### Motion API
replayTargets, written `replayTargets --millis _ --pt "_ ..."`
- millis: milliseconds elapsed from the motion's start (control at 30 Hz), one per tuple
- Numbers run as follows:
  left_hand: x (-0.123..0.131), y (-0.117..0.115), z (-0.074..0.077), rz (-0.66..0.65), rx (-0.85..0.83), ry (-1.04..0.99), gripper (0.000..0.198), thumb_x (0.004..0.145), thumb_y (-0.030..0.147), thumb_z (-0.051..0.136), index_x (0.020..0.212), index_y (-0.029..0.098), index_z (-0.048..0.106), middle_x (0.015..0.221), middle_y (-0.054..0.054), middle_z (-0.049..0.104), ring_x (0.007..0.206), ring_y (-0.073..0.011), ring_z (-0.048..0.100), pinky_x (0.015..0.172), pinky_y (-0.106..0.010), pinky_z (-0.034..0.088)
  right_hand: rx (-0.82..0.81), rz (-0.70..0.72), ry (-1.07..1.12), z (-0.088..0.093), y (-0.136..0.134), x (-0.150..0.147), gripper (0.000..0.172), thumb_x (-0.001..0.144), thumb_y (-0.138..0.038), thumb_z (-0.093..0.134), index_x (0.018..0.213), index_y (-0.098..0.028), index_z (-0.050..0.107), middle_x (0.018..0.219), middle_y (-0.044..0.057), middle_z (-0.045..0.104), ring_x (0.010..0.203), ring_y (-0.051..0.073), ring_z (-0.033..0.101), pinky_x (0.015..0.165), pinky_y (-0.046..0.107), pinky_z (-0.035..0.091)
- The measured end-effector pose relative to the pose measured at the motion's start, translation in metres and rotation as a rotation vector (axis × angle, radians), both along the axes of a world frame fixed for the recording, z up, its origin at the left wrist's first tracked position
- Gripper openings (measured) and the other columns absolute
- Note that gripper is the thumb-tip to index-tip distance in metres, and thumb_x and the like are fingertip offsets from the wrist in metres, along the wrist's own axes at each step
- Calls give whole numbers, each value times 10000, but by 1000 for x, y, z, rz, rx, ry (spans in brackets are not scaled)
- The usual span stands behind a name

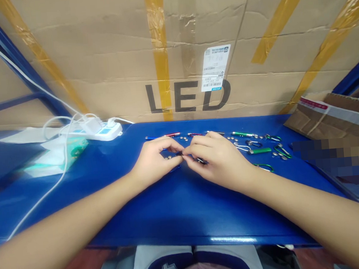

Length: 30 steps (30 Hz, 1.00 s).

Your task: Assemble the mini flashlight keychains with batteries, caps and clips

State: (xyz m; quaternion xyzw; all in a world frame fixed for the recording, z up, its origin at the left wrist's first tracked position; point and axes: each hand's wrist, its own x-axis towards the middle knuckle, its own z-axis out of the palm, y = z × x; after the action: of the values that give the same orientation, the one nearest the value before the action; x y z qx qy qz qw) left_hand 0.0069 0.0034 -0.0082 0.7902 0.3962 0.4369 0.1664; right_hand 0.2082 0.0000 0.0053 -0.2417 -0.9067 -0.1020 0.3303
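Observation:
My left hand and my right hand meet over the middle of the blue tabletop, fingertips pinched together on a small dark part that I cannot make out clearly. A thin dark piece shows under my right fingers. Small silver button cells lie just beyond the hands. Slim keychain torches lie in a row behind: a red one and a green one. Green carabiner clips lie to the right of my right hand.
A large cardboard box marked LED stands as a wall behind the table. A white power strip with white cables sits at the back left beside a tissue pack. An open cardboard box stands at the right.

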Motion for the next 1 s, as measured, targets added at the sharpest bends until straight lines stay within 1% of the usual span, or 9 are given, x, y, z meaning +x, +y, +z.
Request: replayTargets --millis 100,200,333,433,567,700,867,933,1000 --pt "1 1 0 -6 -15 -3 76 740 164 723 815 176 722 817 -18 727 769 -156 661 761 -269 525 -65 10 63 1 -1 0 139 903 -174 554 861 -182 686 769 40 677 704 157 603 698 309 407" --pt "1 1 1 -10 -24 -32 91 755 239 755 813 176 726 816 -28 728 771 -162 662 767 -279 528 -135 7 273 6 -2 1 93 863 -172 585 863 -201 673 735 21 645 664 149 586 661 290 442" --pt "2 0 3 -20 -20 -39 139 745 279 789 825 178 737 831 -42 732 778 -168 663 777 -293 533 -223 -45 398 8 2 2 141 840 -111 555 886 -195 659 811 36 652 685 153 596 670 291 485" --pt "2 -1 3 -26 -13 -43 140 750 287 787 829 184 736 831 -43 727 779 -168 657 774 -296 531 -288 -93 345 3 11 3 158 831 -104 550 909 -189 658 873 51 657 733 170 614 698 309 499" --pt "1 0 4 1 -27 -95 164 749 305 784 818 176 712 839 -46 717 780 -166 645 759 -292 522 -403 -109 152 -3 22 0 154 820 -113 589 933 -167 679 963 82 660 869 208 632 793 345 500" --pt "-4 6 5 77 -99 -180 235 712 351 810 819 170 707 856 -47 720 746 -153 623 701 -280 507 -460 -34 -28 -5 26 -11 128 850 -142 599 944 -125 684 973 107 647 894 216 624 816 343 502" --pt "-13 17 7 122 -159 -249 261 687 362 821 822 165 716 827 -41 723 720 -145 618 674 -271 505 -462 30 -125 -8 33 -29 214 880 -140 590 1065 -114 693 1100 141 674 1003 237 637 910 375 492" --pt "-16 21 8 138 -163 -278 260 679 353 822 816 160 714 830 -46 727 723 -146 622 680 -273 508 -476 76 -131 -9 39 -35 200 877 -115 589 1043 -128 699 1126 133 691 1041 232 642 933 368 485" --pt "-18 24 9 153 -158 -308 269 664 354 828 804 157 709 834 -49 729 718 -145 618 679 -275 506 -499 119 -154 -9 45 -40 182 865 -92 589 993 -150 705 1079 106 719 993 217 658 887 349 498"
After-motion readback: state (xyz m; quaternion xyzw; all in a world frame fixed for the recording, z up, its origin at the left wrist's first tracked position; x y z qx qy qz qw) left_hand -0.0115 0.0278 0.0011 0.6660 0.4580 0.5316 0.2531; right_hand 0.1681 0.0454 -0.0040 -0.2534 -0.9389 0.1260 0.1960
